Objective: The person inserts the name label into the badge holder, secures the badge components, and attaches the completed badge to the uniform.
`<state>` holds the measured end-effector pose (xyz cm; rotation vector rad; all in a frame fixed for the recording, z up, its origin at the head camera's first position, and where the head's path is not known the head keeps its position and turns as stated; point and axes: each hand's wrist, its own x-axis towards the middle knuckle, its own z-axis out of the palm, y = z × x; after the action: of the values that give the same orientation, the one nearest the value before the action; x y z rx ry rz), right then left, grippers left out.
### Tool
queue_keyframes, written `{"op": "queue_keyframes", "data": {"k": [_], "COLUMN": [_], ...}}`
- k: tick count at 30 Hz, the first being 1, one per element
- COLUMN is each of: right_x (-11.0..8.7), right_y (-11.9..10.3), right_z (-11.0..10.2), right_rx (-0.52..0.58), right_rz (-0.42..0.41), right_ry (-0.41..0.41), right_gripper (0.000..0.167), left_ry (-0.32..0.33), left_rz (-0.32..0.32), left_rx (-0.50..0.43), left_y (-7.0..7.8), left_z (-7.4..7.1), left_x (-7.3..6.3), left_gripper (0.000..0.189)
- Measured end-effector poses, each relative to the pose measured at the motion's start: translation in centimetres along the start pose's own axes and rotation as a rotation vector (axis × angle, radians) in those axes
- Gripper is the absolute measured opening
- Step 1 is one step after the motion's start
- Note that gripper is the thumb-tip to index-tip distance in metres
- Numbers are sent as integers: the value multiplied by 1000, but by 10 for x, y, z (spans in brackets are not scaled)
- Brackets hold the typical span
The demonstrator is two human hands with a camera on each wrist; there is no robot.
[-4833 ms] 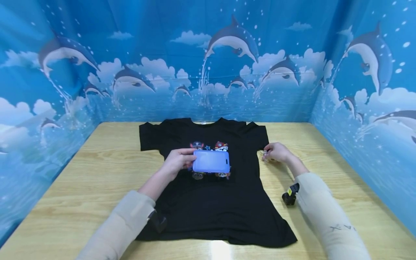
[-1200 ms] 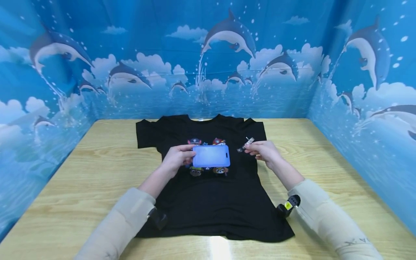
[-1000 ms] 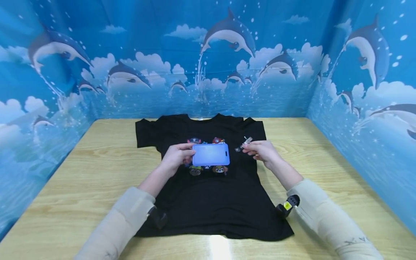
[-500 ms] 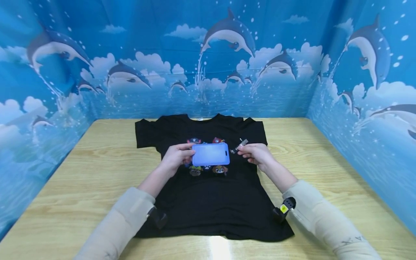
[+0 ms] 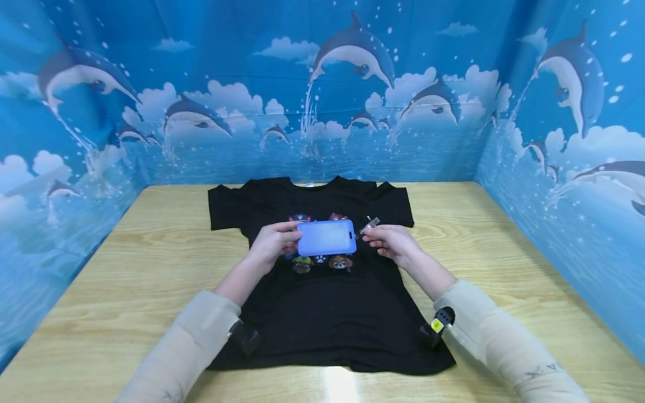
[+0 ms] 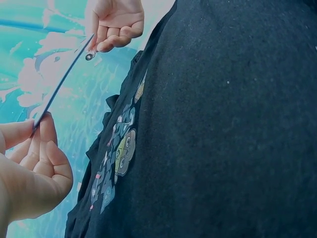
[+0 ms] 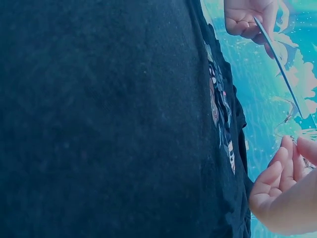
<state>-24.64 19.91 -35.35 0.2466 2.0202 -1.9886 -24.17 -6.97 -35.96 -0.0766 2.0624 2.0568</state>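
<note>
In the head view my left hand (image 5: 270, 244) pinches the left edge of a blue card holder (image 5: 326, 238), with a dark slot at its right end. The left wrist view shows that card holder (image 6: 62, 84) edge-on, thin and tilted. My right hand (image 5: 395, 244) pinches a small badge clip (image 5: 372, 222), silvery with a clear strap, just right of the slotted end. From the head view I cannot tell whether the clip touches the holder. Beneath both hands a black T-shirt (image 5: 327, 319) lies spread out, with cartoon dog faces (image 5: 341, 263) partly covered by the holder.
The shirt lies on a light wooden table (image 5: 166, 268). Blue curtains (image 5: 322, 151) printed with dolphins stand behind the table and along its sides. A camera is strapped to each wrist, the right one (image 5: 437, 326) low over the shirt's side.
My right hand has picked the badge clip up from beside the shirt's right sleeve and carried it left, close to the card holder's slotted end. My left hand keeps its pinch on the holder.
</note>
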Motion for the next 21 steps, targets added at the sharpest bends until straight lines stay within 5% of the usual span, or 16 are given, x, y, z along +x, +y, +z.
{"op": "queue_keyframes", "data": {"k": [21], "right_x": [0], "right_y": [2], "right_z": [5], "right_rx": [140], "right_rz": [9], "right_ry": [-127], "right_gripper": [19], "left_ry": [11], "left_rz": [-9], "left_rx": [-2], "left_y": [-2], "left_z": [-1], "left_x": [1], "left_gripper": [39]}}
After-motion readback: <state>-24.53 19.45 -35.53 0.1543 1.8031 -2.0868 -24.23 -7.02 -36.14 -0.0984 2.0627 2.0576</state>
